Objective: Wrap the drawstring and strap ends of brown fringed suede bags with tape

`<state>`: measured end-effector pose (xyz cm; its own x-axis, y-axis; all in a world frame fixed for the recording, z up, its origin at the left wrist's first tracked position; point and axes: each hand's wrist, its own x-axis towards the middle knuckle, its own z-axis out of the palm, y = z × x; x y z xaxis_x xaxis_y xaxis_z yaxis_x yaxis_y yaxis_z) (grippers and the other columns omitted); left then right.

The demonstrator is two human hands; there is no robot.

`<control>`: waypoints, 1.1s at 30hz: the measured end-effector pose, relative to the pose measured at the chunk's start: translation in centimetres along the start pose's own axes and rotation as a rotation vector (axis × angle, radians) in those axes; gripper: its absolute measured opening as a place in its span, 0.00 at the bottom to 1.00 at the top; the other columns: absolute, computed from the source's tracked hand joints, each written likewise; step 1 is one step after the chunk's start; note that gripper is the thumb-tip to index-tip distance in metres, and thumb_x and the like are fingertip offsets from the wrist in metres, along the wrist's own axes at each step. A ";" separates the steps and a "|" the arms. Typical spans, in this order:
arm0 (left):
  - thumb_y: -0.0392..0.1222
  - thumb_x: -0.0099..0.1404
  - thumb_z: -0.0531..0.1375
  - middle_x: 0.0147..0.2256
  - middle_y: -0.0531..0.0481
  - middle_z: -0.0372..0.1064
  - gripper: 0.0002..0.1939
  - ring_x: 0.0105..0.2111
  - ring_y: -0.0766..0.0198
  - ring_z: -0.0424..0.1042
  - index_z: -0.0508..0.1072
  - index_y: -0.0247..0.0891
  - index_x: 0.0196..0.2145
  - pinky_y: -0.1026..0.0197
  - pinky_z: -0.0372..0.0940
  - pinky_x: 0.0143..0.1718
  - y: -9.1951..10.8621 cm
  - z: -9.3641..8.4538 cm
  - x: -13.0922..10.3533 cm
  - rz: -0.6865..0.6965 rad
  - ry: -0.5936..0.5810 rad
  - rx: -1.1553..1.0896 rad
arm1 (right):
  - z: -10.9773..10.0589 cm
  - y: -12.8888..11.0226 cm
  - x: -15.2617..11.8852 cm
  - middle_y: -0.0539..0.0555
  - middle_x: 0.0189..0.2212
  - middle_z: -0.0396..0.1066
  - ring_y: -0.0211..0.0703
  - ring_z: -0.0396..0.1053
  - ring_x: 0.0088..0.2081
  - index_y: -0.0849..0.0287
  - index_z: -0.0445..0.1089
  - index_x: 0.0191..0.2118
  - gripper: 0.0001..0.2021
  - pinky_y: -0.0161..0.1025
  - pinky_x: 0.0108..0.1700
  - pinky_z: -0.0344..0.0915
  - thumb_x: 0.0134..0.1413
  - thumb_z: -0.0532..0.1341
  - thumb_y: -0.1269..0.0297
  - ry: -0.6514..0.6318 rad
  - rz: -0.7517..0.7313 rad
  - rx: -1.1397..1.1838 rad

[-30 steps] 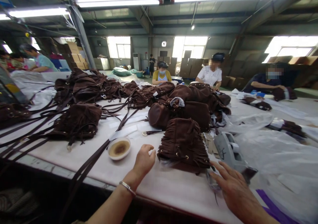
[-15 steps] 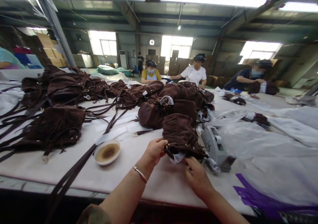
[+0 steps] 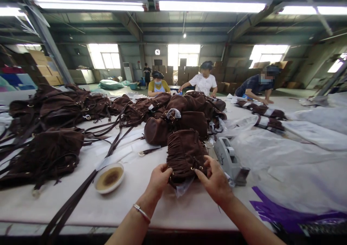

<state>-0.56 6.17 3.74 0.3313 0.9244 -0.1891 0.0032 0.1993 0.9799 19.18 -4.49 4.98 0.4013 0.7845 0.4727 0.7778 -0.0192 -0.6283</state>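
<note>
1. Left hand (image 3: 157, 180) pinches the near left corner of a brown fringed bag (image 3: 180, 154) with its thumb and fingers. Right hand (image 3: 217, 181) rests its thumb and first finger on the near right part, a little apart. I cannot tell if it squeezes.
2. One hand is on each side, so I think the bag sits straight and does not slide or twist. The pinch is small, maybe because soft cloth only needs a light hold.
3. Gold rings (image 3: 192, 168) shine on the near edge, close to the right thumb. That edge faces the person, which looks like a good way to see and reach it.
4. The bag is on the white table (image 3: 179, 216), right in front of the person. Clear film (image 3: 184, 188) pokes out under its near edge, perhaps to keep the bag clean or puffed up.
5. Just to the right stands a gray tape holder (image 3: 223, 158), likely kept there so the right hand can get to it.
6. A dish (image 3: 104, 191) of brown stuff sits away to the left, clear of both arms, so it is probably harder to spill. A long dark strap (image 3: 74, 198) runs beside it.
7. Behind the bag lies a big brown pile (image 3: 189, 104). It seems pushed back to leave working room.
</note>
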 end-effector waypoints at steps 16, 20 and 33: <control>0.57 0.67 0.56 0.27 0.49 0.70 0.21 0.26 0.67 0.71 0.71 0.32 0.32 0.65 0.66 0.29 -1.6 7.3 -5.9 -0.629 -0.309 -0.696 | -1.1 0.9 -3.6 0.61 0.43 0.72 0.46 0.70 0.45 0.61 0.71 0.44 0.13 0.44 0.46 0.74 0.61 0.52 0.77 -0.120 -0.787 0.019; 0.49 0.69 0.56 0.22 0.52 0.67 0.17 0.19 0.70 0.66 0.69 0.33 0.29 0.66 0.62 0.22 -2.8 8.4 -4.6 -0.649 -0.293 -0.766 | -1.6 1.4 -5.0 0.62 0.46 0.73 0.51 0.69 0.52 0.62 0.72 0.45 0.10 0.48 0.52 0.72 0.61 0.55 0.76 -0.169 -0.860 -0.034; 0.46 0.65 0.59 0.24 0.56 0.62 0.11 0.20 0.72 0.61 0.67 0.34 0.36 0.67 0.59 0.23 -4.2 7.3 -5.2 -0.418 -0.278 -0.403 | -1.6 2.2 -2.7 0.58 0.42 0.72 0.46 0.70 0.46 0.57 0.72 0.45 0.14 0.44 0.49 0.70 0.60 0.53 0.76 -0.163 -0.428 0.117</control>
<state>4.62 -1.85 1.04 0.6114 0.6339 -0.4737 -0.1513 0.6812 0.7163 20.58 -7.66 3.35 -0.0323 0.7940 0.6070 0.7932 0.3898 -0.4678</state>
